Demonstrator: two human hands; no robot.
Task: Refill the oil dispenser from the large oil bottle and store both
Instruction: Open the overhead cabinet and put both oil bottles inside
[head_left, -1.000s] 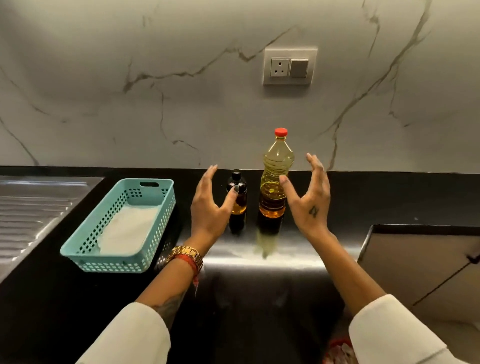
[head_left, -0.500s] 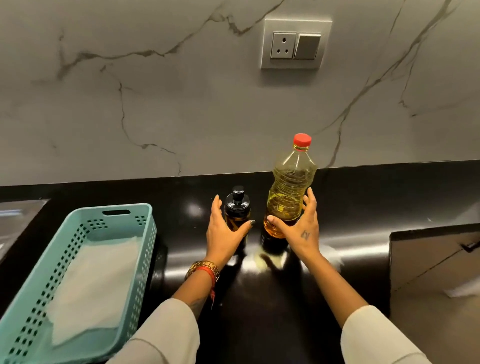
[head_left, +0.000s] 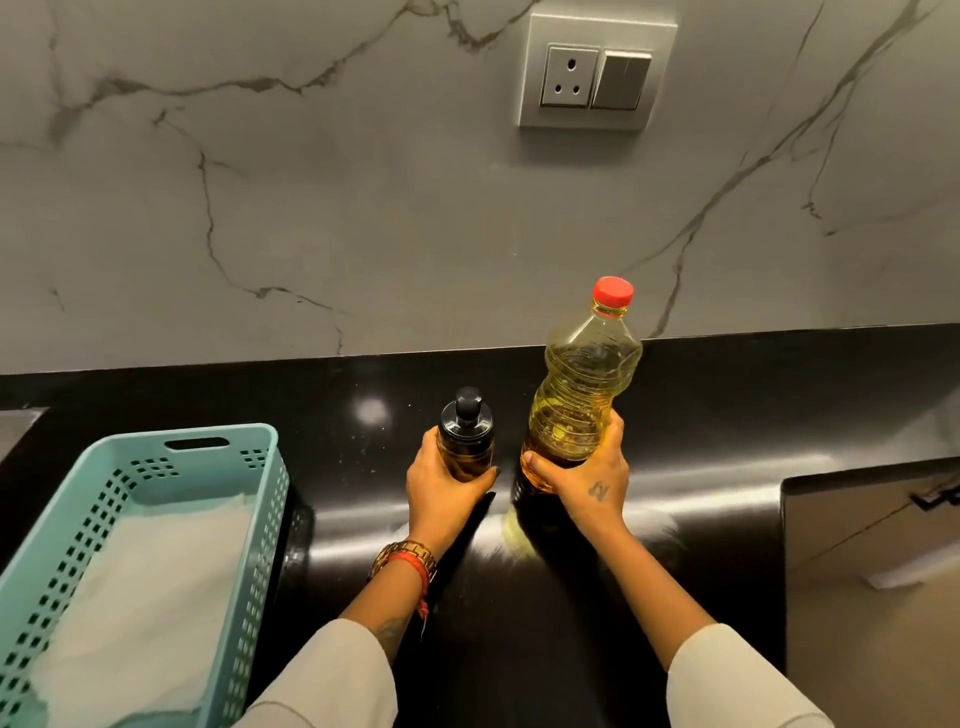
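A small oil dispenser (head_left: 466, 426) with a black pump top stands upright on the black counter (head_left: 701, 415). My left hand (head_left: 441, 486) grips its lower body. Just to its right stands the large clear oil bottle (head_left: 584, 379) with a red cap (head_left: 613, 291), holding yellow oil. My right hand (head_left: 587, 478) wraps round the bottle's lower part, hiding its base. Both containers are capped and close together, not touching.
A teal perforated basket (head_left: 260, 467) lined with white paper sits at the left on the counter. A marble wall with a socket and switch (head_left: 595, 78) rises behind. A steel drainboard edge shows far left; the counter steps down at the right (head_left: 857, 545).
Both hands went from spread open in the air to closing round the dispenser and the bottle. The camera has moved closer and leans further over the counter.
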